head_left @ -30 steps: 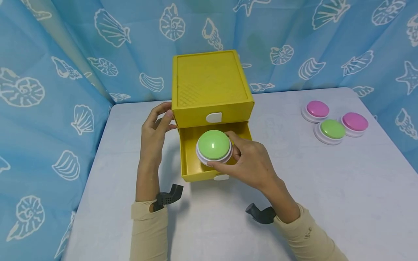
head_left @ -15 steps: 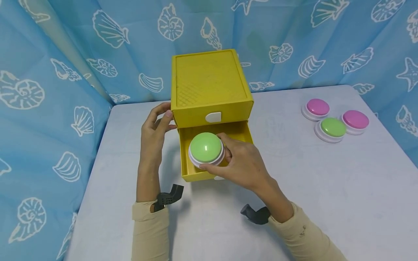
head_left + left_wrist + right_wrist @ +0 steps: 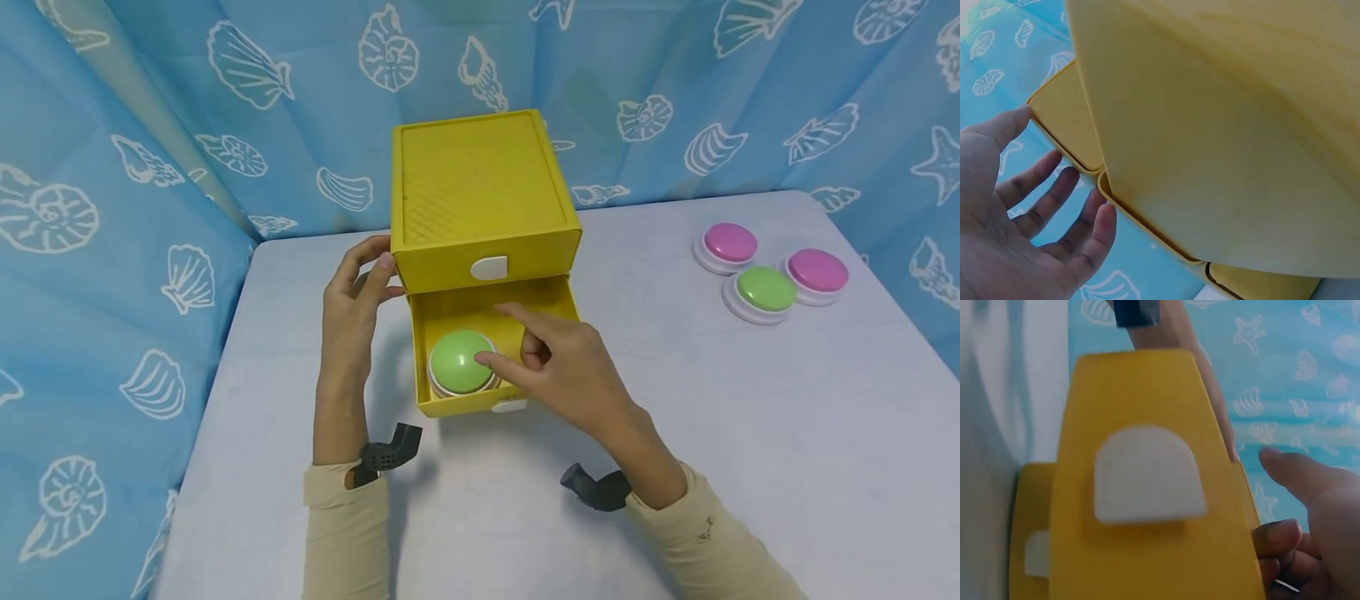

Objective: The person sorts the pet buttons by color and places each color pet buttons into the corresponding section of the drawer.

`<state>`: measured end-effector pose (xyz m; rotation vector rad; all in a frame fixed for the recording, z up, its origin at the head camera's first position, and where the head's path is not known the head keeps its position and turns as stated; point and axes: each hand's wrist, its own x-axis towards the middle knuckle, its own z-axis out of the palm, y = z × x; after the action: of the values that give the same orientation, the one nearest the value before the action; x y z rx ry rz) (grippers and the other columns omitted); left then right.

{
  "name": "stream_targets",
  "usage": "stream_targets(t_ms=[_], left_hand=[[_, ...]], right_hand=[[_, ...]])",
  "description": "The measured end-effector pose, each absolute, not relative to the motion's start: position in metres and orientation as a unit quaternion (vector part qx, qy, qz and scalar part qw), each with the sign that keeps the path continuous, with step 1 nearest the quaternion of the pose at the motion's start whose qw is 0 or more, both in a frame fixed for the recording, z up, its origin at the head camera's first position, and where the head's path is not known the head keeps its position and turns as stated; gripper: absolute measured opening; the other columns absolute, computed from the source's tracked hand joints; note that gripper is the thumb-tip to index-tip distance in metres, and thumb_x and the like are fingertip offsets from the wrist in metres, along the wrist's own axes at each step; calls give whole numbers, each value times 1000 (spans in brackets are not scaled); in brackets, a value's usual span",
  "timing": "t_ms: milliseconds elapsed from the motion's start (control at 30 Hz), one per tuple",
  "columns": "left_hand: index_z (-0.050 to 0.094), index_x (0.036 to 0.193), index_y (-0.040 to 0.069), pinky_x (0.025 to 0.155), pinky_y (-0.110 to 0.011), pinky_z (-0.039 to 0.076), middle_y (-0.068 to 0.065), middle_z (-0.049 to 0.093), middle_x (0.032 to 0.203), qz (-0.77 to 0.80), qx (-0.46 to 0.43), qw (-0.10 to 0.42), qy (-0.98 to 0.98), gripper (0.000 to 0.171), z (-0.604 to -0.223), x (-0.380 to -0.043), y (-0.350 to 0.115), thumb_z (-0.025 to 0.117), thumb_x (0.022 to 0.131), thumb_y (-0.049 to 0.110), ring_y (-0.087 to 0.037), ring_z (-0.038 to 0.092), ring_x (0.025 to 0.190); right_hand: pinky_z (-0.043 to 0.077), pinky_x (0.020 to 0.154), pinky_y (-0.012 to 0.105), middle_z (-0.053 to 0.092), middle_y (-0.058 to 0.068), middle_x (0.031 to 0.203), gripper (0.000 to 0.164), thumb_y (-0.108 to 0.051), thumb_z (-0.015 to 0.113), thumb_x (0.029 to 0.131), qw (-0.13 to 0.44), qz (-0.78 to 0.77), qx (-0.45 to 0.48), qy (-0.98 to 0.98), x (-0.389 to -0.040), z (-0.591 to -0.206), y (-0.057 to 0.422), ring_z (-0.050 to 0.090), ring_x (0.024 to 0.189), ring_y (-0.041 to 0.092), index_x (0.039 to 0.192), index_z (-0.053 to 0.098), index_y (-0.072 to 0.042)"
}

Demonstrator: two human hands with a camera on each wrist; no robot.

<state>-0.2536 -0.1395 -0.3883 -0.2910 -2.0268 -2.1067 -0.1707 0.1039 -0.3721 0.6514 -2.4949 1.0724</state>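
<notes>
A yellow two-drawer box (image 3: pixel 480 179) stands on the table with its lower drawer (image 3: pixel 540 302) pulled out. Inside that drawer, in the front left corner, lies a green push button (image 3: pixel 456 363) with a white base. Over the drawer, my right hand (image 3: pixel 573 367) holds nothing: thumb and index finger spread apart, the other fingers bent, the thumb overlapping the button's edge in the head view. My left hand (image 3: pixel 354 308) is at the box's left side, thumb by the front corner; the left wrist view shows its fingers (image 3: pixel 1040 215) spread and relaxed along the edge.
Two pink push buttons (image 3: pixel 731 242) and another green push button (image 3: pixel 765 292) sit in a group at the right of the white table (image 3: pixel 675 400). A blue shell-print curtain (image 3: pixel 315 100) hangs behind and to the left. White tabs (image 3: pixel 489 267) mark the drawer fronts.
The green button has moved left and down into the drawer's front left corner. My right hand has let go of it, its fingers spreading. My left hand stays beside the box.
</notes>
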Motion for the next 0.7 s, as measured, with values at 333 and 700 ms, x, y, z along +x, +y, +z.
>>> stream_targets(t_ms=[333, 700], left_hand=[[61, 134, 16, 90, -36, 54, -7, 54, 132, -715, -97, 100, -685, 43, -389, -252, -140, 65, 98, 40, -27, 59, 115], [61, 134, 17, 90, -34, 55, -6, 55, 132, -711, -94, 102, -690, 44, -388, -252, -138, 65, 97, 42, -26, 59, 114]], right_hand=[[44, 62, 21, 50, -2, 72, 32, -16, 81, 85, 225, 390, 169, -877, -177, -372, 149, 49, 70, 11, 114, 71, -4], [43, 68, 17, 57, 3, 72, 31, -18, 77, 89, 260, 361, 74, -893, -194, -405, 212, 52, 73, 15, 116, 72, -5]])
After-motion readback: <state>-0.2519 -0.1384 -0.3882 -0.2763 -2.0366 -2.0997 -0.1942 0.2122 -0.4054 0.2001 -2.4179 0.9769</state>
